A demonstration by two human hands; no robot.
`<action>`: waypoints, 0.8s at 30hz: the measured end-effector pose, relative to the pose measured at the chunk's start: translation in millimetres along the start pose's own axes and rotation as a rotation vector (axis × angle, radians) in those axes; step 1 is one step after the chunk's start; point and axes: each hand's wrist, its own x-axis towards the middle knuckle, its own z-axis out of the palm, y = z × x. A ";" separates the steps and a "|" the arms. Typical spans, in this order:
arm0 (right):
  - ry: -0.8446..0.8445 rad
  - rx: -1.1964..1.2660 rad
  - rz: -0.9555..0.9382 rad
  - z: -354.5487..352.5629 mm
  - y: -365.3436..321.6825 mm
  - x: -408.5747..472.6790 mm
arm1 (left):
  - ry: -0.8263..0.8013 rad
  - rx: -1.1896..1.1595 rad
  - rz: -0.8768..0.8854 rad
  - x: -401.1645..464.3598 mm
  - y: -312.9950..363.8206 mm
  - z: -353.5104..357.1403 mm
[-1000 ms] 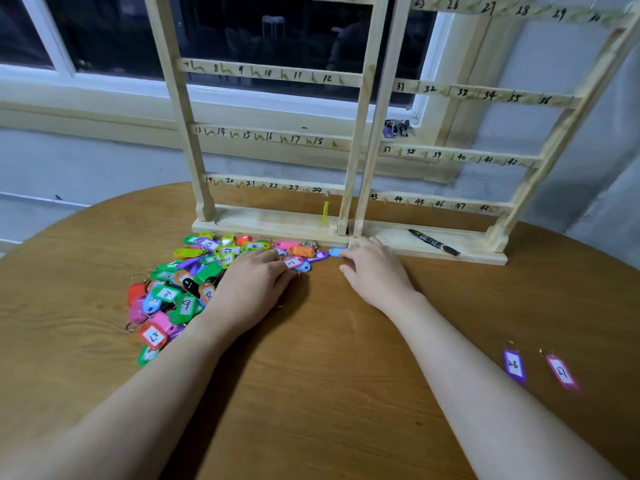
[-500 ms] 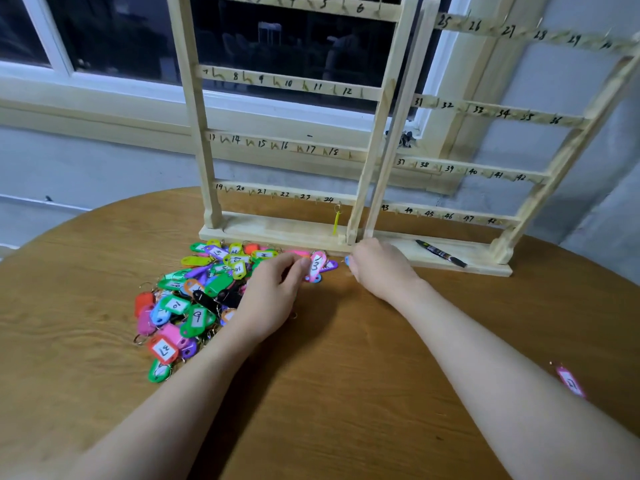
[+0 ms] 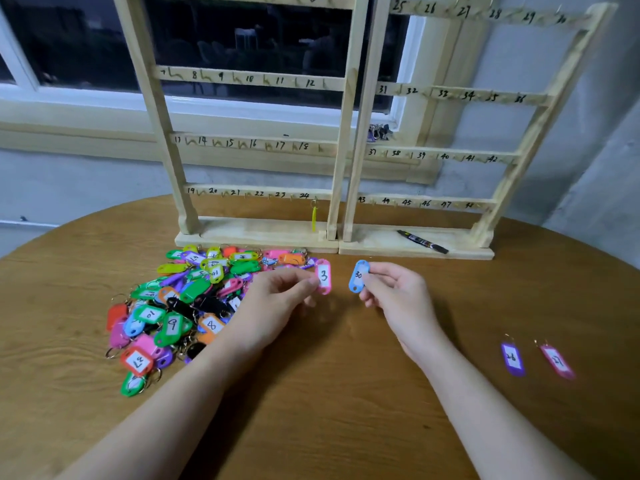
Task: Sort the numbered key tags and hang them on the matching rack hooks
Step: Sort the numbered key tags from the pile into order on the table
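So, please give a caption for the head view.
Left hand holds pink tag 3, right hand blue tag 30.

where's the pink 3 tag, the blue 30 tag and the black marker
pink 3 tag [image 3: 323, 276], head view, on its white number label
blue 30 tag [image 3: 358, 276], head view, on its label
black marker [image 3: 422, 242], head view, mid-barrel, lying on the rack base

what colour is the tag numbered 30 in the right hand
Blue. The tag numbered 30, pinched by the right hand, shows clearly in the head view.

Two racks [image 3: 258, 233], one marker [image 3: 421, 241], two held tags [image 3: 323, 276], heaped tags uncountable.
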 end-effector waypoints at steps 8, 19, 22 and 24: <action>-0.022 -0.017 0.013 -11.0 0.9 5.9 | 0.017 0.055 -0.001 1.9 -8.6 9.8; 0.191 -0.079 -0.056 -72.9 -5.2 34.9 | 0.081 0.486 -0.014 51.0 -1.3 47.2; 0.187 -0.107 -0.067 -75.8 -5.1 34.7 | 0.093 0.528 -0.040 68.6 -1.3 59.0; 0.196 -0.114 -0.069 -79.2 -4.2 36.4 | 0.059 0.527 -0.058 76.2 0.1 72.6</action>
